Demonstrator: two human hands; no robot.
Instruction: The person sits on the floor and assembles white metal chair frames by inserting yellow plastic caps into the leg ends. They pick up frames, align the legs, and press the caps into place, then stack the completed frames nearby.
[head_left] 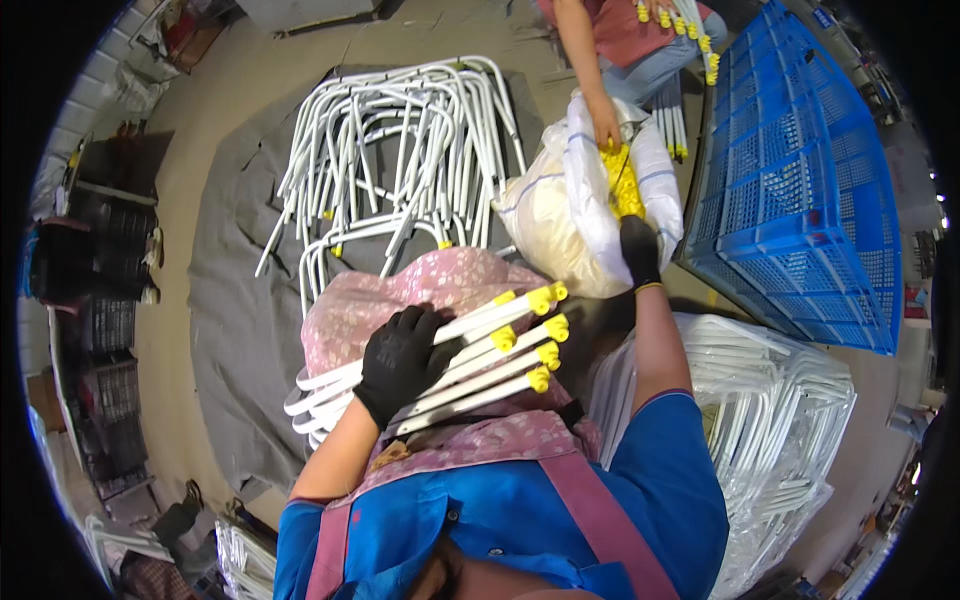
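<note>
My left hand point(405, 355), in a black glove, is wrapped over a bundle of white bent metal tubes point(465, 385) lying across my lap. Yellow plastic end caps point(541, 300) sit on their right-hand ends. To the right, my right hand point(639, 252), also black-gloved, reaches into the mouth of a white woven sack point(572, 222). Loose yellow caps point(622, 180) fill the opening there. The fingers of that hand are dark and partly hidden at the sack, so their grip does not show. A co-worker's hand point(606, 130) reaches into the same sack from the far side.
A heap of white bent tubes point(400, 130) lies ahead on a dark grey sheet point(235, 270). Blue plastic crates point(790, 190) stand at the right. Plastic-wrapped tubes point(770, 400) lie by my right side. The co-worker sits at the far right with more capped tubes point(690, 28).
</note>
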